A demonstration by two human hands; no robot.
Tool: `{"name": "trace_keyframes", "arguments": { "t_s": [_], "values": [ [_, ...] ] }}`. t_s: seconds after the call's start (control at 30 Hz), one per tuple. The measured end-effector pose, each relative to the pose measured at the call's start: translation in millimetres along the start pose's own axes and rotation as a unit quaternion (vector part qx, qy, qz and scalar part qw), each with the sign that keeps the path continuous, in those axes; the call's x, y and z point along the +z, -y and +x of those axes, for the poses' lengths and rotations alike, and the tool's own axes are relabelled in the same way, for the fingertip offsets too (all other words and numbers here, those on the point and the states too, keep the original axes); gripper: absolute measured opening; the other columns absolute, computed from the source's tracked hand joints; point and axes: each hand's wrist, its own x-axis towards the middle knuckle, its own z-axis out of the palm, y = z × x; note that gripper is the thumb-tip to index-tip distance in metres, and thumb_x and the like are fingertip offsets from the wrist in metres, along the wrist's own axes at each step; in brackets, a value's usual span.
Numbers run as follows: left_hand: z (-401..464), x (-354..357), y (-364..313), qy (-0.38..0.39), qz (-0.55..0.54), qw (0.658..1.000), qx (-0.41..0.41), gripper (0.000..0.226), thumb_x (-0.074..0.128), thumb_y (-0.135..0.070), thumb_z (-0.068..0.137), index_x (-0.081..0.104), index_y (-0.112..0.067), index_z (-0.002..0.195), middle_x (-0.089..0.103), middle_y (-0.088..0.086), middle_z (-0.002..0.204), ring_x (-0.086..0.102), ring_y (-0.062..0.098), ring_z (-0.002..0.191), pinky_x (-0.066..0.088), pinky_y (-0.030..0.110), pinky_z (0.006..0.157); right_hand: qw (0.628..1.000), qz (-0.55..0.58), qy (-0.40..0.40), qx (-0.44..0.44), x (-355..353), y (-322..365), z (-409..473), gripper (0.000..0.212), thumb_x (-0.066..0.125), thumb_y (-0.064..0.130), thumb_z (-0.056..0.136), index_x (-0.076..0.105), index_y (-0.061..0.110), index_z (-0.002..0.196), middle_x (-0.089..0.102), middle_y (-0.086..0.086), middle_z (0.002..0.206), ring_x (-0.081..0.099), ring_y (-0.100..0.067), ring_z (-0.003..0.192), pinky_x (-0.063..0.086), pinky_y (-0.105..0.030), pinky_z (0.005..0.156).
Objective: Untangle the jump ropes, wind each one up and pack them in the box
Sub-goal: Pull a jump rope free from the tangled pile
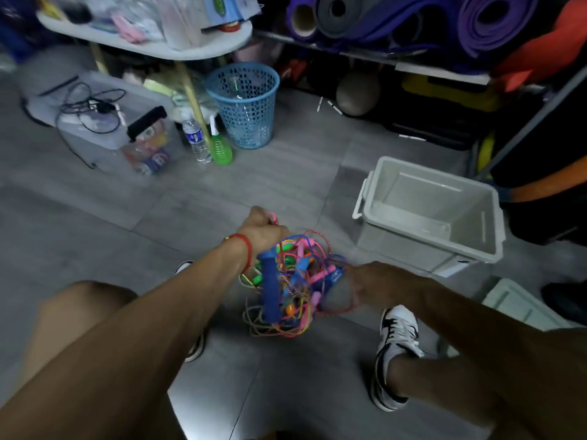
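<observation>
Blue basket (245, 106) beside green bottle (220, 150)

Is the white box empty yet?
Empty: the box shows a bare inside; all ropes hang tangled between both hands.

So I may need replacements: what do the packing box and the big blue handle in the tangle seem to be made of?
The box looks like thin, whitish, semi-clear plastic: smooth moulded walls and rim. The blue handle looks matte, maybe foam or rubber grip; too blurred to say.
</observation>
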Motion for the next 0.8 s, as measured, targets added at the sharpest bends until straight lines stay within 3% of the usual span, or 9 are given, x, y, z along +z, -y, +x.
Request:
{"name": "trace_keyframes", "arguments": {
  "t_s": [0.1,0.2,0.3,0.4,0.5,0.57,0.63,0.73,0.8],
  "values": [
    [0,-28,1,0.121,0.145,0.975,0.113,0.028,0.067,0.007,0.083,0.055,-0.014,0.069,0.053,0.000,0.066,0.051,-0.004,0.049,0.041,0.017,0.059,0.996,-0.076,-0.008,0.040,0,-16,12,0.043,0.056,0.018,0.091,0.059,0.025,0.134,0.055,-0.003,0.138,0.051,-0.029,0.132,0.044,-0.038,0.106],
    [-15,-37,-1,0.179,0.195,0.947,0.184,0.015,0.070,-0.010,0.072,0.069,-0.022,0.081,0.070,-0.002,0.078,0.064,0.005,0.070,0.051,0.026,0.074,0.983,0.101,-0.135,-0.072,-20,5,30,0.056,0.069,0.024,0.088,0.053,0.025,0.142,0.056,-0.003,0.140,0.053,-0.023,0.130,0.041,-0.033,0.108],
    [-37,-35,-22,0.223,0.107,0.942,0.227,0.021,0.066,-0.008,0.067,0.069,-0.018,0.085,0.072,0.010,0.083,0.065,0.015,0.076,0.052,0.027,0.075,0.942,0.277,-0.113,-0.150,-42,49,37,0.052,0.074,0.035,0.087,0.055,0.031,0.135,0.062,0.010,0.132,0.057,-0.006,0.120,0.044,-0.024,0.103],
    [-41,-55,-44,0.126,-0.026,0.958,0.257,0.021,0.068,0.003,0.063,0.066,-0.014,0.076,0.066,0.016,0.073,0.057,0.020,0.068,0.046,0.027,0.064,0.941,0.313,-0.019,-0.125,-41,62,45,0.014,0.064,0.036,0.097,0.067,0.023,0.097,0.070,0.010,0.098,0.066,-0.012,0.097,0.053,-0.026,0.084],
    [-32,-87,-43,0.020,-0.063,0.971,0.230,0.030,0.068,0.015,0.065,0.065,-0.015,0.070,0.064,0.007,0.065,0.057,0.011,0.058,0.046,0.022,0.059,0.993,0.096,-0.063,-0.033,-46,32,43,0.028,0.045,0.036,0.105,0.059,0.018,0.089,0.068,-0.011,0.101,0.063,-0.031,0.102,0.046,-0.032,0.085],
    [-27,-97,-30,0.012,0.113,0.977,0.178,0.028,0.070,0.013,0.074,0.063,-0.014,0.073,0.061,0.001,0.065,0.055,0.000,0.052,0.042,0.012,0.055,0.985,0.052,-0.160,0.026,-57,16,40,0.041,0.036,0.036,0.108,0.064,0.007,0.105,0.066,-0.022,0.112,0.063,-0.035,0.107,0.045,-0.035,0.087],
    [-25,-96,-8,0.030,0.315,0.941,0.122,0.019,0.076,-0.006,0.072,0.063,-0.015,0.083,0.056,-0.004,0.067,0.058,0.000,0.059,0.037,0.007,0.051,0.962,0.134,-0.237,0.019,-82,22,29,0.043,0.038,0.036,0.107,0.065,0.003,0.102,0.068,-0.020,0.098,0.066,-0.035,0.097,0.045,-0.035,0.081],
    [-33,-73,16,0.122,0.457,0.878,0.071,0.035,0.074,-0.016,0.075,0.064,-0.013,0.108,0.061,0.002,0.097,0.061,0.021,0.093,0.042,0.017,0.073,0.925,0.213,-0.307,-0.073,-118,49,3,0.031,0.054,0.033,0.101,0.057,0.014,0.077,0.055,0.001,0.064,0.064,-0.017,0.064,0.043,-0.033,0.066],
    [-44,-58,23,0.191,0.505,0.840,0.046,0.033,0.074,-0.023,0.080,0.067,-0.012,0.110,0.068,0.006,0.109,0.065,0.024,0.098,0.050,0.026,0.083,0.914,0.162,-0.348,-0.130,-131,69,-18,0.030,0.062,0.029,0.092,0.049,0.021,0.067,0.049,0.004,0.058,0.050,-0.006,0.058,0.037,-0.028,0.060]
  ]
}}
